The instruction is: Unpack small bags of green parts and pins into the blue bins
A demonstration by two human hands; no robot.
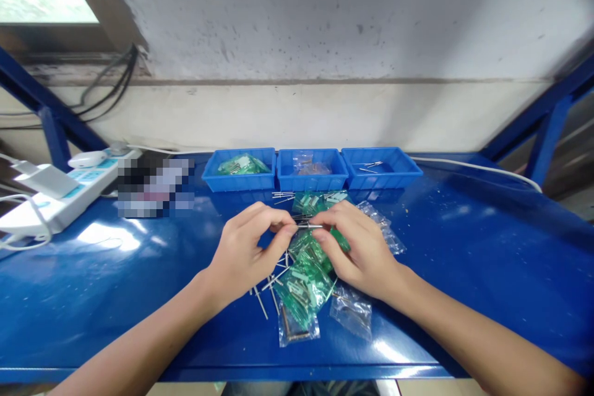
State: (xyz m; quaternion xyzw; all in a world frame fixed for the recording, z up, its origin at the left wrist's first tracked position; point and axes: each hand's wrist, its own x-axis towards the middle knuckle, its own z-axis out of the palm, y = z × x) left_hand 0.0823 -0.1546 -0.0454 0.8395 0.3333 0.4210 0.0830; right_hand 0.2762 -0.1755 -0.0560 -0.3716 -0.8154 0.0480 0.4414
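Between both hands, above the middle of the blue table, is a thin metal blind rivet, held level. My left hand pinches its left end between thumb and forefinger. On the other end, the thumb and fingers of my right hand are closed. Beneath the hands lies a heap of green plastic bags with metal parts inside. Loose rivets are scattered left of the heap. A clear bag with brownish pieces lies at its front, and another clear bag lies to the right.
Along the back stand a left blue bin with green bags, a middle blue bin with clear bags, and a right blue bin with a few rivets. A white power strip with plugs and cables occupies the left, beside a blurred-out object.
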